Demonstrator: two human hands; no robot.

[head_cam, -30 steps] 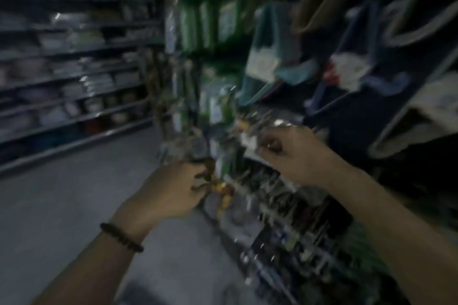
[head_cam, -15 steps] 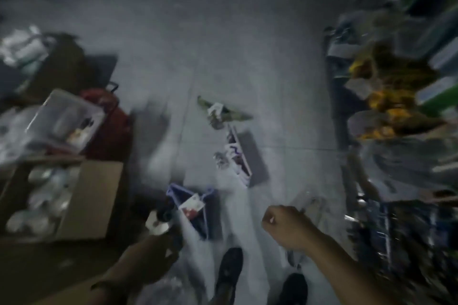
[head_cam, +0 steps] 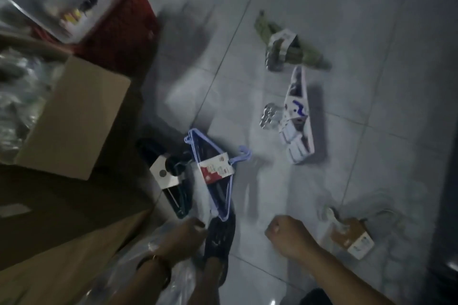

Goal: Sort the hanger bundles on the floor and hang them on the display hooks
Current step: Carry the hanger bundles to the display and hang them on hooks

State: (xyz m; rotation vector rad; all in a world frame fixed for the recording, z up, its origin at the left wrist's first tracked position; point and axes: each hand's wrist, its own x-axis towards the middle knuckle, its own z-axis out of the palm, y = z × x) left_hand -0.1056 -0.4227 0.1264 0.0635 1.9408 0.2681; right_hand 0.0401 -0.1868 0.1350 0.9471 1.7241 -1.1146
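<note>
Several hanger bundles lie on the tiled floor. A blue hanger bundle (head_cam: 215, 174) with a red and white label lies beside a black hanger bundle (head_cam: 173, 182) with a white card. Farther off are a white hanger bundle (head_cam: 298, 119) and a green hanger bundle (head_cam: 291, 47). A pale bundle with a brown card (head_cam: 348, 233) lies at the right. My left hand (head_cam: 184, 239) is at the lower tip of the blue bundle with its fingers curled; blur hides whether it grips anything. My right hand (head_cam: 287, 233) is a fist over bare floor, left of the brown-card bundle, holding nothing.
An open cardboard box (head_cam: 74, 116) of wrapped goods and a larger carton (head_cam: 49, 205) stand at the left, with a red basket (head_cam: 128, 20) behind them. Crinkled clear plastic (head_cam: 138, 267) lies under my left forearm. My dark shoe (head_cam: 219, 240) is just below the blue bundle.
The view swung from the display shelves down to the floor and moved closer to it. Both hands left the shelf; the left hand dropped to the blue bundle's tip, and the right hand stays a fist.
</note>
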